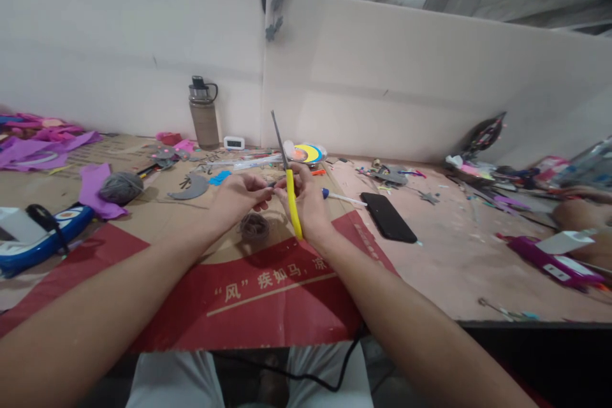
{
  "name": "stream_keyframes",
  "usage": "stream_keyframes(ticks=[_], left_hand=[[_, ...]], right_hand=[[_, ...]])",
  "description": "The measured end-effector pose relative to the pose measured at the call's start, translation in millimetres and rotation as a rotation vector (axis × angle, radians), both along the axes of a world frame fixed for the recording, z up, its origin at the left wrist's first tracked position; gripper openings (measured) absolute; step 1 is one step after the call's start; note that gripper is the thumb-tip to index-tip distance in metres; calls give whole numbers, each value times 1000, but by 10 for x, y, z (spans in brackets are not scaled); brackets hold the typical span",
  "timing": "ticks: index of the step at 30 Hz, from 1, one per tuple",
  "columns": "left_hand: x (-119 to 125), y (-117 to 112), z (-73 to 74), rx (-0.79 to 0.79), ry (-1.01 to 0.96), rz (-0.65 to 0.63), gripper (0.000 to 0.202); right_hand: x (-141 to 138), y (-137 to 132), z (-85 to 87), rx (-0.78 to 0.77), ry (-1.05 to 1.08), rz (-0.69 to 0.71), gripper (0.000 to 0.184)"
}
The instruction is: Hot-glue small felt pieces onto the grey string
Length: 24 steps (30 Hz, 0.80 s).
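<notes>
Scissors with yellow handles [294,207] rest in my right hand [310,201], blades pointing up and away. The fingertips of that hand are closed close to those of my left hand [243,194]. My left hand is closed in a pinch. Something small and dark shows between the two hands, too small to make out. Just below them, a small bundle of brownish-grey yarn [254,227] lies on the cardboard sheet [191,296], which has a red printed part.
A grey yarn ball [121,187], a grey felt crescent [189,187] and a water bottle [204,116] are on the left. A black phone [388,217] lies right of my hands. Farther right are a purple glue gun [554,260] and another person's hand [581,220].
</notes>
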<state>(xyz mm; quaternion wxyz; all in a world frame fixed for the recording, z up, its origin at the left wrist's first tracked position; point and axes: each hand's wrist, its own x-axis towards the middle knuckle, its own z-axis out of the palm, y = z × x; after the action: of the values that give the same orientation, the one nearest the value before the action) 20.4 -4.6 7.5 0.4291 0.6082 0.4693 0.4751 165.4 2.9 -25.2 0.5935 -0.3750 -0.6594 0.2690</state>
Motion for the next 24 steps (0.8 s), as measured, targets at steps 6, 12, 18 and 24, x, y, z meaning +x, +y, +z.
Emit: stream_keyframes(ticks=[6,12,18,24], left_hand=[[-9,-56,22,70,94,24,22],[-32,15,-28,24,-20,-75,20],[-102,84,24,-94,-288,-9,18],[-143,88,69,-180,-488,-23,5]], right_hand=[[39,38,-57,-4,-89,-8,51],[10,-43,17,-29,-84,47,50],[62,-138,136,15,-7,-31,42],[157,-208,104,69,-445,-175,50]])
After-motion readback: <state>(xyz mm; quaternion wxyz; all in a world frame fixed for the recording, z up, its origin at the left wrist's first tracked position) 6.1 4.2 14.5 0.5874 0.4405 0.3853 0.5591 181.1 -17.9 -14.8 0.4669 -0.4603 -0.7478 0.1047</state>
